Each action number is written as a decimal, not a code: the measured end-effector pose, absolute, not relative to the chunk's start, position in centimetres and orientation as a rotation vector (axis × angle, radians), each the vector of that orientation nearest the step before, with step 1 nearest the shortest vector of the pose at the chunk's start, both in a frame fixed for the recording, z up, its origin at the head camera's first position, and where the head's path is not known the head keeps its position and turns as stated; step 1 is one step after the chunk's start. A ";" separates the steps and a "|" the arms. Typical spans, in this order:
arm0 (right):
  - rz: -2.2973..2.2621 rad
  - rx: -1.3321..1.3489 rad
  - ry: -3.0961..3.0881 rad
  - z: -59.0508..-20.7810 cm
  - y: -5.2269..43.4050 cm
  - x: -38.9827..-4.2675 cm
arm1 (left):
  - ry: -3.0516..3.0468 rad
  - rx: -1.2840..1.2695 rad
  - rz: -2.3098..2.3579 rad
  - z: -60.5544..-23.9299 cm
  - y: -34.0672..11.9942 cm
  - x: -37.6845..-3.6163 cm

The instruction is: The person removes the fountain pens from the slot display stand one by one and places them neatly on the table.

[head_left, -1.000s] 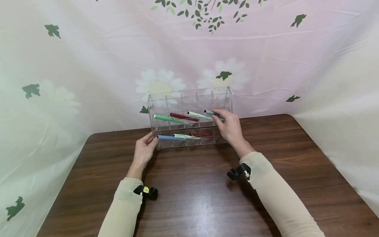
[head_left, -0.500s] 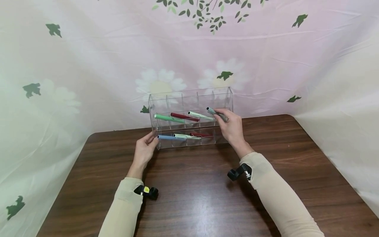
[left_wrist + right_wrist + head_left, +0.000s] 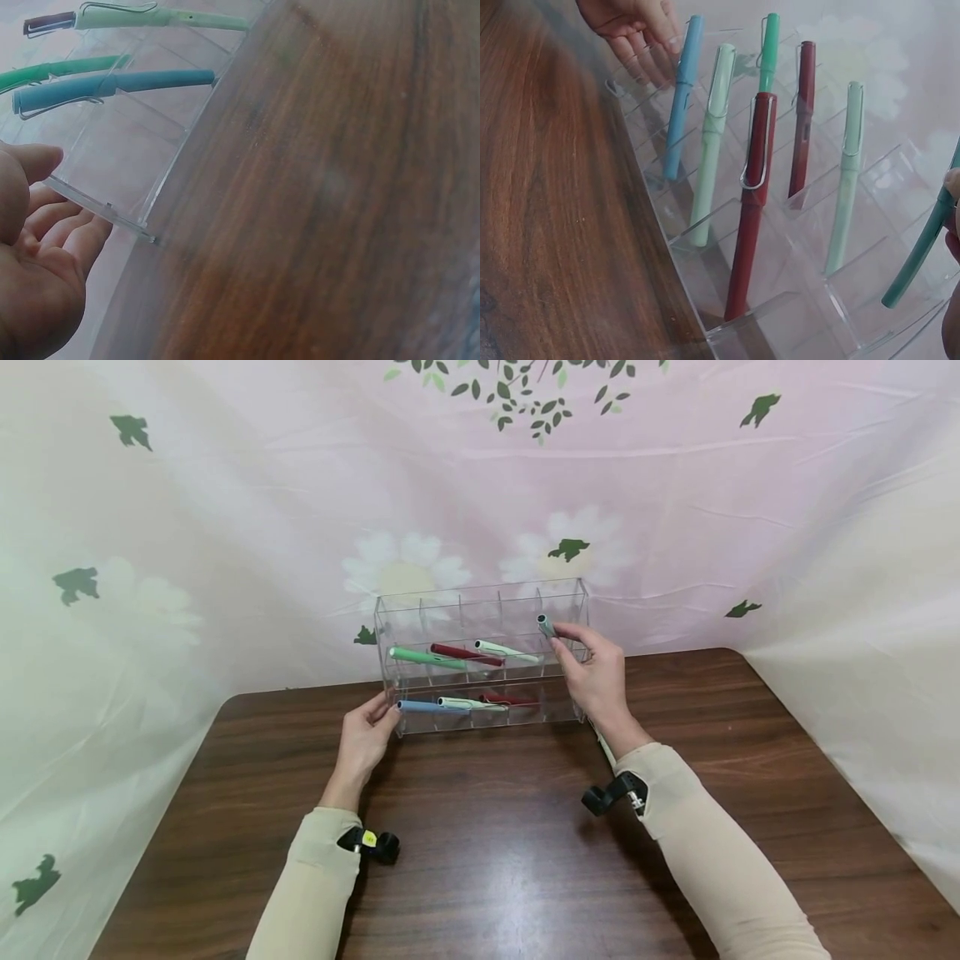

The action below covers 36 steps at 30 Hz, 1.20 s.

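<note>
A clear acrylic pen rack stands on the table with pens lying in two tiers. My left hand grips its left end, thumb in front and fingers behind. At the upper right, my right hand pinches a teal pen, its capped end up, over the upper tier. Along that tier lie a green pen, a dark red pen and a pale green pen. Below them are a blue pen, a pale green pen and a dark red pen.
The brown wooden table runs under both arms. Patterned cloth hangs close behind the rack and at both sides. A pale narrow strip shows beside my right wrist, mostly hidden by the arm.
My right hand has lifted the teal pen up and slightly right from the upper tier, and the pen is now tilted more steeply. The left hand stays on the rack's end.
</note>
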State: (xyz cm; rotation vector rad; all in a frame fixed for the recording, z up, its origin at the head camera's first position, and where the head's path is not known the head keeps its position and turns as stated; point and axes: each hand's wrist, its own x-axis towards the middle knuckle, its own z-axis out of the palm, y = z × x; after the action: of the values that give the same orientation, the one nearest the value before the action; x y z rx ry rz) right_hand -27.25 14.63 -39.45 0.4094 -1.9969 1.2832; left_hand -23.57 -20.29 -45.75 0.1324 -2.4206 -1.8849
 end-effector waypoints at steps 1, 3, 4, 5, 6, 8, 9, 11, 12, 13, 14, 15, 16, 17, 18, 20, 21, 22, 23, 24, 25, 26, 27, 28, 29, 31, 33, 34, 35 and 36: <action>1.284 0.405 -1.996 -39.3 14.6 -27.2 | -2.421 0.139 -1.885 -45.7 -20.3 -23.6; 1.288 0.395 -1.992 -39.0 14.6 -27.0 | -2.425 0.143 -1.883 -45.7 -20.3 -23.5; 1.293 0.392 -1.988 -38.8 14.6 -26.9 | -2.429 0.145 -1.877 -45.7 -20.2 -23.5; 1.296 0.390 -1.982 -38.7 14.6 -26.8 | -2.426 0.147 -1.877 -45.7 -20.2 -23.6; 1.297 0.388 -1.979 -38.5 14.6 -26.7 | -2.426 0.143 -1.874 -45.7 -20.2 -23.6; 1.293 0.394 -1.972 -38.2 14.6 -26.5 | -2.423 0.141 -1.876 -45.8 -20.3 -23.6; 1.290 0.401 -1.969 -38.1 14.7 -26.4 | -2.422 0.146 -1.876 -45.8 -20.2 -23.6; 1.283 0.415 -1.965 -37.9 14.7 -26.1 | -2.420 0.152 -1.879 -45.9 -20.3 -23.6; 1.279 0.422 -1.964 -37.8 14.7 -26.0 | -2.422 0.154 -1.880 -45.9 -20.4 -23.5; 1.275 0.428 -1.964 -37.8 14.8 -25.9 | -2.424 0.158 -1.879 -45.9 -20.4 -23.5; 1.276 0.433 -1.961 -37.7 14.8 -25.8 | -2.428 0.159 -1.876 -45.9 -20.4 -23.5; 1.280 0.434 -1.959 -37.6 14.8 -25.7 | -2.428 0.158 -1.876 -46.0 -20.5 -23.4; 1.284 0.437 -1.955 -37.5 14.9 -25.6 | -2.427 0.152 -1.878 -46.0 -20.5 -23.5; 1.289 0.439 -1.950 -37.4 15.0 -25.5 | -2.429 0.148 -1.877 -45.9 -20.5 -23.4; 1.293 0.441 -1.944 -37.4 15.1 -25.5 | -2.428 0.142 -1.877 -45.9 -20.4 -23.5; 1.299 0.449 -1.931 -37.1 15.2 -25.4 | -2.425 0.134 -1.876 -45.8 -20.4 -23.5; 1.296 0.455 -1.926 -37.0 15.3 -25.3 | -2.423 0.128 -1.876 -45.8 -20.3 -23.5; 1.295 0.461 -1.921 -37.0 15.4 -25.2 | -2.425 0.128 -1.873 -45.8 -20.3 -23.5; 1.295 0.465 -1.913 -36.9 15.5 -25.2 | -2.427 0.127 -1.869 -45.7 -20.3 -23.5; 1.289 0.475 -1.907 -36.9 15.5 -25.1 | -2.426 0.127 -1.869 -45.7 -20.3 -23.5; 1.290 0.480 -1.901 -36.9 15.6 -25.1 | -2.428 0.127 -1.868 -45.7 -20.2 -23.5; 1.286 0.491 -1.896 -36.8 15.6 -25.0 | -2.427 0.128 -1.870 -45.7 -20.3 -23.5; 1.286 0.502 -1.894 -36.8 15.6 -24.9 | -2.428 0.130 -1.868 -45.7 -20.3 -23.6; 1.293 0.510 -1.889 -36.7 15.7 -24.8 | -2.429 0.131 -1.865 -45.8 -20.3 -23.6; 1.298 0.518 -1.887 -36.7 15.7 -24.7 | -2.430 0.132 -1.865 -45.8 -20.3 -23.6; 1.320 0.523 -1.886 -36.7 15.6 -24.6 | -2.428 0.131 -1.862 -45.9 -20.3 -23.6; 1.329 0.520 -1.893 -36.6 15.6 -24.3 | -2.426 0.131 -1.863 -45.9 -20.4 -23.7; 1.329 0.514 -1.897 -36.6 15.6 -24.2 | -2.425 0.129 -1.866 -46.0 -20.4 -23.7; 1.327 0.508 -1.901 -36.7 15.6 -24.1 | -2.424 0.130 -1.870 -46.0 -20.4 -23.7; 1.323 0.502 -1.906 -36.7 15.7 -24.0 | -2.424 0.131 -1.872 -46.0 -20.4 -23.7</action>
State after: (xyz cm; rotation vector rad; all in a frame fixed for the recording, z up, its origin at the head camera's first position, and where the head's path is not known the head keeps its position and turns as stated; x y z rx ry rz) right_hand -23.99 15.68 -36.69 0.5017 -1.9064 1.3231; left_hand -23.70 -20.39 -46.00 0.1314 -2.4236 -1.8722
